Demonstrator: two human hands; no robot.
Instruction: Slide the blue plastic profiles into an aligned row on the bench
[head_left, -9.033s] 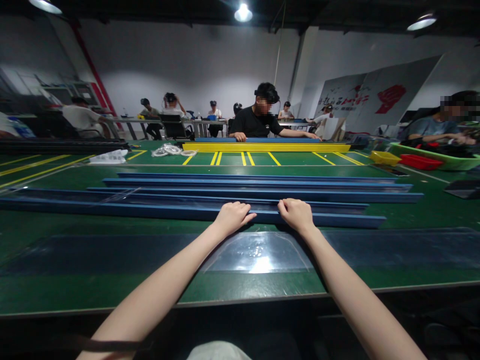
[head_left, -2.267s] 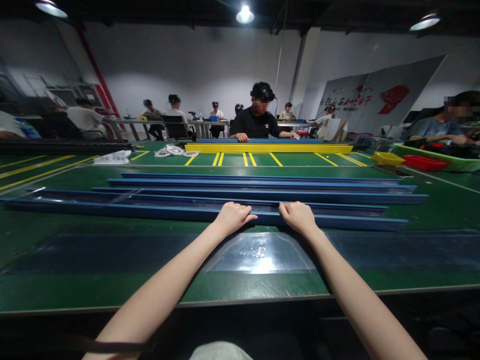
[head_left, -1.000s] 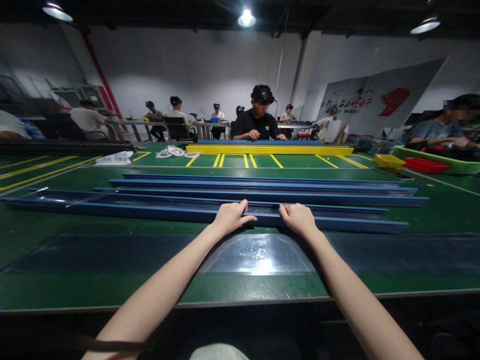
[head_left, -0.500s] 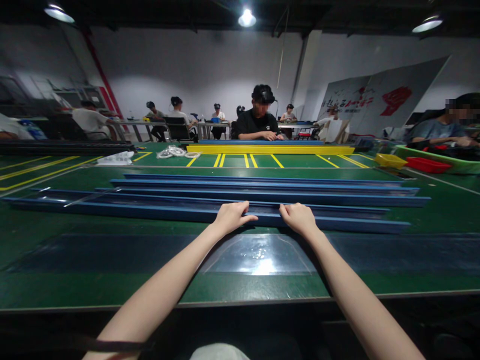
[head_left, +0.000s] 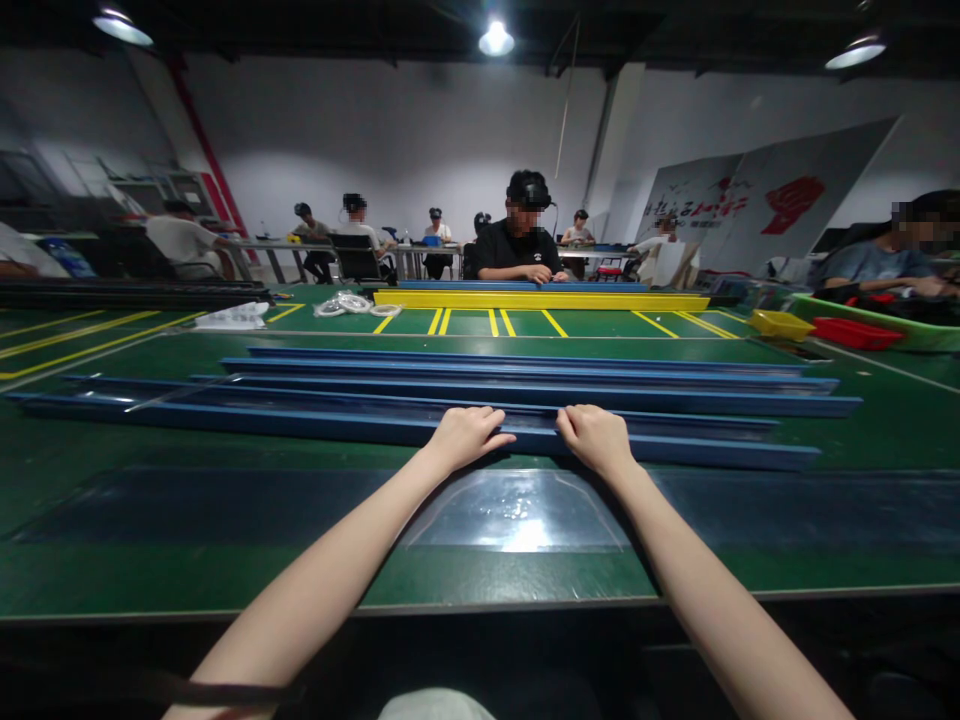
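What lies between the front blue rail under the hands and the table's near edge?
In the head view, a long shiny sheet lies there on the green table; the left forearm and right forearm extend over it.

The counter (head_left: 120, 585) is deep green, its near edge a pale line, its far half marked with yellow stripes (head_left: 439, 321), some paired. Across its middle, the long channels (head_left: 262, 421) are blue, lighter along their rims. By the near edge, a clear sheet (head_left: 517, 510) looks dusky blue-grey with white glare. Toward the far edge, one bar (head_left: 540, 301) is bright yellow and the coils (head_left: 343, 304) are whitish; toward the right edge, one tray (head_left: 781, 325) is yellow, its neighbour (head_left: 856, 333) red.
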